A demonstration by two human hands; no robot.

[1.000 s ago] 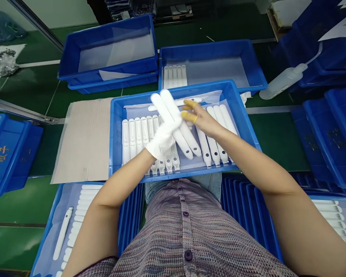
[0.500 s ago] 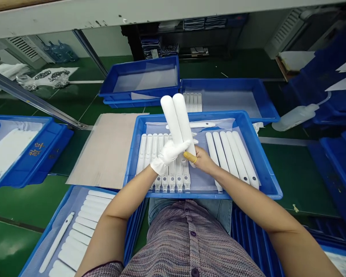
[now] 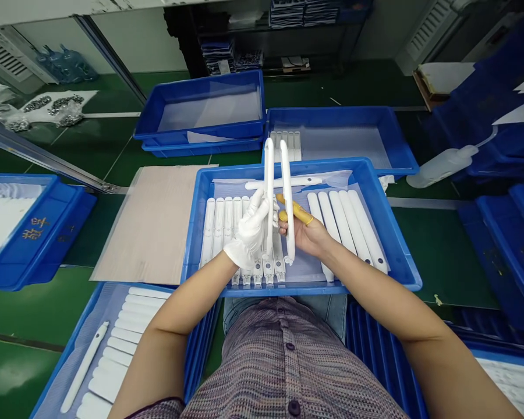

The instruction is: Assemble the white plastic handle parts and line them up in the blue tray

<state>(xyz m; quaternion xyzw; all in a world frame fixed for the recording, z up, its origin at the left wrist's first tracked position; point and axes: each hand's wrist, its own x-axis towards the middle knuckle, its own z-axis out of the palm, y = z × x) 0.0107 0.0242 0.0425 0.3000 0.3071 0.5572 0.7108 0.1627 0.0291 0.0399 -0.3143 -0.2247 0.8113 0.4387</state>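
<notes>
My left hand (image 3: 251,230), in a white glove, is closed on a long white plastic piece (image 3: 269,174) with a rounded end, held upright on its edge. In my right hand (image 3: 308,233), with yellow finger cots on some fingers, is a second white plastic piece (image 3: 287,192), also edge-on. A narrow gap separates the two. Both are above a blue tray (image 3: 378,174) lined with thin sheet. Beneath my left hand lies a row of white pieces (image 3: 218,224) with their insides up; to the right, several smooth white pieces (image 3: 347,224) lie side by side. One more piece (image 3: 308,181) lies crosswise at the back.
A cardboard sheet (image 3: 152,221) lies left of the tray. Behind are blue trays (image 3: 205,125) and another tray (image 3: 402,157) holding several pieces. A lower-left tray (image 3: 87,302) holds many white pieces. A squeeze bottle (image 3: 441,166) lies at right; a metal post (image 3: 109,58) stands at back left.
The two white pieces have turned from broad faces showing to edge-on, and moved apart from each other. The right hand's yellow-covered fingers now show around its piece. The camera view has shifted slightly.
</notes>
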